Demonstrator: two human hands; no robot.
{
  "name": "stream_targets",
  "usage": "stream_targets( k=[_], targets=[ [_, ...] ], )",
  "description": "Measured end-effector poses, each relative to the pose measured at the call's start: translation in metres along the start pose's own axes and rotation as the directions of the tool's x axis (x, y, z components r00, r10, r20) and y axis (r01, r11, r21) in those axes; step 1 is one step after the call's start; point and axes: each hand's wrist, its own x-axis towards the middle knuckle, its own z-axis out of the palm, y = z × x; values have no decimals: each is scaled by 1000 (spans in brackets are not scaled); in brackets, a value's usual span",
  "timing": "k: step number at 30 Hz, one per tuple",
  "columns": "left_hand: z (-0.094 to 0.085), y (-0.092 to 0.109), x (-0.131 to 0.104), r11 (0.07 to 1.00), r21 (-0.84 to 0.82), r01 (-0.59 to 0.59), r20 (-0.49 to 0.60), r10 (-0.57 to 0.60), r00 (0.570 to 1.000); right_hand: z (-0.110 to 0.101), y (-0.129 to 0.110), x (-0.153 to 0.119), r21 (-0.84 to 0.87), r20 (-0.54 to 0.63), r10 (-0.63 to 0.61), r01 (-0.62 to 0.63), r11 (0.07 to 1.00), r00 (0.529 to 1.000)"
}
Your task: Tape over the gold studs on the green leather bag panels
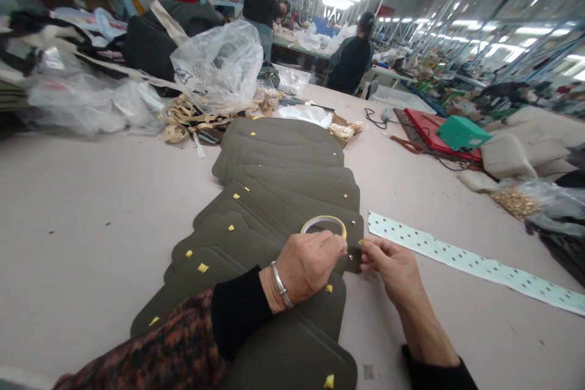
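My left hand (pixel 307 265), with a bangle at the wrist, is closed around the near edge of a roll of yellow tape (pixel 343 228) above the dark olive panels. Just to its right, my right hand (pixel 393 268) pinches a small piece of yellow tape (pixel 361 242) at the edge of a panel. The olive panels (pixel 274 219) lie overlapped in a long fanned row. Small yellow tape bits (pixel 203 267) stick to several of them, and tiny gold metal studs (pixel 346 196) show near the right edges of some.
A pale green dotted strip (pixel 457 255) lies to the right. Clear plastic bags (pixel 223 64) and beige straps (pixel 180 119) are heaped at the back left. A green box (pixel 464 132) sits on a red case (pixel 423 128) at the right. Two people (pixel 351 61) are farther back.
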Motion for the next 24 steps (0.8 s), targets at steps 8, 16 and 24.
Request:
stream_targets(
  k=[8,16,24],
  targets=[
    [8,-18,6,955,296,-14,323,-86,943,-13,17,1,-218,231,70,-19,976,970],
    [6,-18,9,963,270,1,371,-105,922,-8,12,4,-518,281,-44,190,834,959],
    [5,-19,6,970,244,-19,392,-81,917,-6,0,5,-666,281,-119,283,690,952]
  ],
)
